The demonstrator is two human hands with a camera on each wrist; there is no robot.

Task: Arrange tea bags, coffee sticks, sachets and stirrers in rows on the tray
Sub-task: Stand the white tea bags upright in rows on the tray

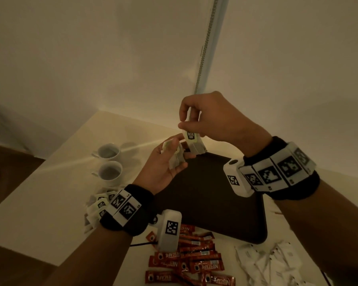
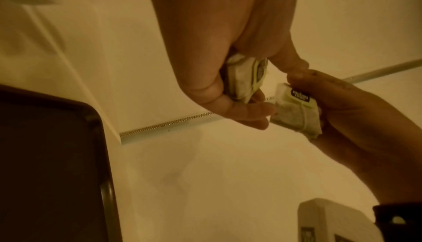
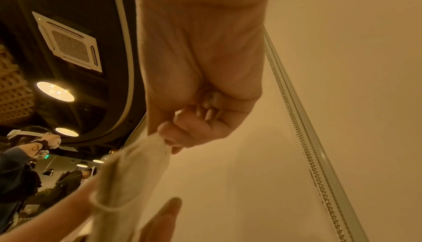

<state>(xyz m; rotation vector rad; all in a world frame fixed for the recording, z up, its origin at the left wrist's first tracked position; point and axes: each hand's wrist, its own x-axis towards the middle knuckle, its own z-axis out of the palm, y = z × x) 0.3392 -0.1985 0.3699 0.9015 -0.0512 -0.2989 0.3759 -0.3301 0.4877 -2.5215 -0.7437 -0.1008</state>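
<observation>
Both hands are raised above the far left corner of the dark tray (image 1: pixel 211 203). My right hand (image 1: pixel 196 116) pinches one pale tea bag (image 1: pixel 194 143) by its top edge, so the bag with its black label hangs below the fingers. My left hand (image 1: pixel 170 159), palm up just left of it, grips a small bunch of tea bags (image 1: pixel 177 156). In the left wrist view the bunch (image 2: pixel 246 78) lies in the curled left fingers, and the single tea bag (image 2: pixel 294 108) sits beside them in the right hand (image 2: pixel 319 98). The right wrist view has the pinched tea bag (image 3: pixel 134 173) hanging from my fingertips (image 3: pixel 164 134).
More tea bags (image 1: pixel 97 207) lie on the white table left of the tray. Red coffee sticks (image 1: pixel 188 259) are piled at the near edge, white sachets (image 1: pixel 277 263) to their right. Two white cups (image 1: pixel 110 162) stand at the far left. A wall rises behind.
</observation>
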